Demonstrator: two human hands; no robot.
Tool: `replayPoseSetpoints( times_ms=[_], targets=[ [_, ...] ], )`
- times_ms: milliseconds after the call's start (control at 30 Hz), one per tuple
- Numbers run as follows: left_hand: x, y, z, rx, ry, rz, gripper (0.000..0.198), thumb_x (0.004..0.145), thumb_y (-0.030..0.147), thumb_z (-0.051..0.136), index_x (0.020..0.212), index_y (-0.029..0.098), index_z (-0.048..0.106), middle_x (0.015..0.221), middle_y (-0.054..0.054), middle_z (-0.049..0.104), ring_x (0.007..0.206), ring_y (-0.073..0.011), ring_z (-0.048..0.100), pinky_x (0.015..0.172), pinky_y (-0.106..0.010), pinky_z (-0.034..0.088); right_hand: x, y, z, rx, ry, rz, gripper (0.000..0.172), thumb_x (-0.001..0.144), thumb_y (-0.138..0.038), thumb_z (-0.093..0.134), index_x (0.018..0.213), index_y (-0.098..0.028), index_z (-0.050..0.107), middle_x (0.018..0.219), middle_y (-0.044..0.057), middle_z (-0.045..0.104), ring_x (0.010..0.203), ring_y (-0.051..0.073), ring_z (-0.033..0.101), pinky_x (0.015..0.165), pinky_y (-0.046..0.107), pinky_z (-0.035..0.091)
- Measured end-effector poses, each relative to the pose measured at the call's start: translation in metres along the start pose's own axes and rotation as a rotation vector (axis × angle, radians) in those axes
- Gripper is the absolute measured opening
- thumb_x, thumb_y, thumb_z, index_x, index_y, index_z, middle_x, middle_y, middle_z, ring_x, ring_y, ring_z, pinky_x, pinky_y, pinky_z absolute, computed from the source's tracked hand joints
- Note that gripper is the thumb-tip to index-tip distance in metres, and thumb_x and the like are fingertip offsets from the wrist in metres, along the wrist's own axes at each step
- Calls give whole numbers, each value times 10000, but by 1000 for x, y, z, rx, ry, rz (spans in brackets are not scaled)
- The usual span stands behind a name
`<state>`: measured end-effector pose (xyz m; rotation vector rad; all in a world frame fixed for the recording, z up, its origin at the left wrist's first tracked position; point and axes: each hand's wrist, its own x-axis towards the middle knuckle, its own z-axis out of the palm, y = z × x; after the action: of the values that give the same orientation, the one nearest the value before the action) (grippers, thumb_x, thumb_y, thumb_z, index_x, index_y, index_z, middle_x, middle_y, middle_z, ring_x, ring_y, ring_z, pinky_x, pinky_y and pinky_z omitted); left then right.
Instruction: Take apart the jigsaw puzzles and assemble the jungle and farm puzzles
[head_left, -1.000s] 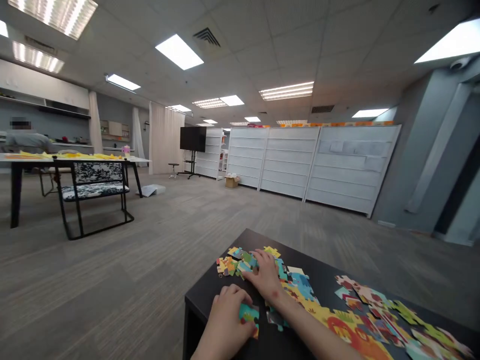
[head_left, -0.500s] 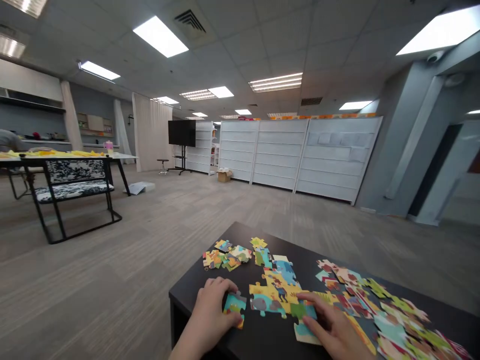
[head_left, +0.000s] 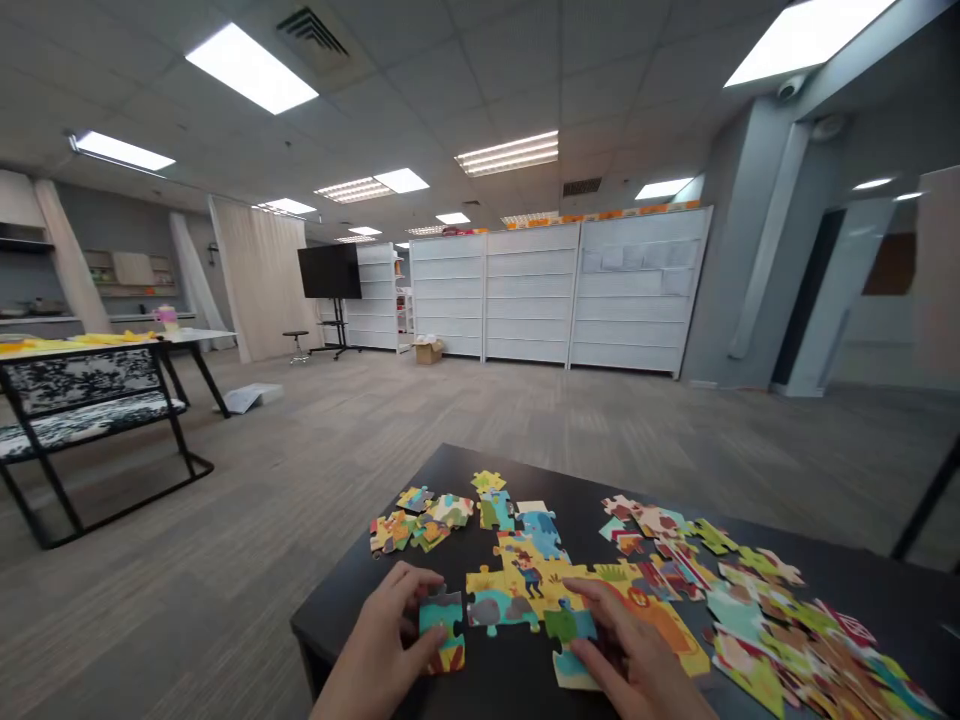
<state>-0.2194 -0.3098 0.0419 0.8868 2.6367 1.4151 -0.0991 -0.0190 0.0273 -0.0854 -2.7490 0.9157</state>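
My left hand (head_left: 382, 645) is shut on a teal and yellow jigsaw piece (head_left: 442, 625) at the near edge of the black table (head_left: 457, 465). My right hand (head_left: 630, 650) presses on a green and teal jigsaw piece (head_left: 570, 630), with its fingers over the piece's right side. Between my hands lies a joined section of yellow puzzle (head_left: 517, 590) with a cartoon figure on it. A small cluster of loose pieces (head_left: 412, 520) sits farther left, and a large heap of colourful pieces (head_left: 787, 640) covers the table's right side.
The near-left table edge lies just beyond my left hand. To the left stand a patterned bench (head_left: 82, 395) and a long table with yellow sheets (head_left: 82, 340). White cabinets (head_left: 525, 295) and a wall screen on a stand (head_left: 330, 272) stand far back.
My right hand has moved from the small cluster to the front of the joined section, with the green piece under it. My left hand's piece is nearer the section. The view has swung left.
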Motion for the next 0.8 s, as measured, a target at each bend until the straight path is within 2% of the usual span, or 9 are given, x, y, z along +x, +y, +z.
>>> replayPoseSetpoints(
  times_ms=[67, 233, 367, 533, 633, 733, 800],
  targets=[
    [1, -2, 2, 34, -8, 28, 313, 745, 190, 636, 1053, 220, 686, 994, -37, 636, 901, -206, 615, 781, -291, 519, 0, -2, 0, 4, -30, 6, 430, 933, -429, 493, 1324, -278, 586, 891, 43, 737, 778, 228, 680, 726, 306, 548],
    [2, -17, 3, 133, 27, 21, 311, 768, 245, 658, 1073, 209, 707, 1094, -85, 639, 1065, -277, 606, 976, -406, 482, -3, -11, -5, 68, -37, -9, 400, 930, -437, 517, 1299, -321, 618, 1031, 50, 752, 892, 241, 696, 829, 320, 548],
    [-1, -20, 6, 148, 54, 52, 310, 858, 340, 603, 1126, 216, 698, 1165, -112, 623, 1121, -297, 579, 1007, -439, 466, -3, -13, -6, 112, -20, -21, 384, 919, -439, 553, 1274, -332, 652, 1135, 52, 745, 965, 253, 687, 877, 339, 538],
    [-1, -8, 9, 177, 22, 85, 273, 890, 323, 549, 1105, 234, 691, 1148, -102, 646, 1094, -290, 586, 988, -428, 468, 1, -17, -4, 168, -42, 23, 405, 873, -427, 604, 1248, -291, 672, 836, 21, 727, 767, 214, 668, 727, 298, 538],
    [1, -2, 13, 184, 3, 97, 267, 876, 291, 544, 1092, 243, 693, 1142, -97, 659, 1093, -287, 593, 971, -409, 470, 2, -20, -3, 221, -95, 63, 435, 872, -415, 589, 1272, -258, 652, 818, 21, 712, 743, 201, 669, 694, 284, 543],
    [1, 3, 21, 216, -5, 114, 257, 862, 267, 544, 1063, 258, 704, 1149, -91, 670, 1107, -290, 592, 943, -402, 470, -1, -21, -6, 168, -48, 15, 377, 855, -401, 621, 1195, -256, 695, 1090, 84, 727, 977, 259, 680, 902, 367, 541],
    [1, 9, 27, 253, 2, 122, 266, 858, 256, 544, 1065, 272, 710, 1185, -87, 670, 1147, -293, 579, 929, -399, 462, -1, -20, -10, 106, 29, -35, 340, 873, -420, 616, 1158, -261, 709, 1296, 106, 651, 1180, 295, 607, 1055, 432, 461]
  ],
)
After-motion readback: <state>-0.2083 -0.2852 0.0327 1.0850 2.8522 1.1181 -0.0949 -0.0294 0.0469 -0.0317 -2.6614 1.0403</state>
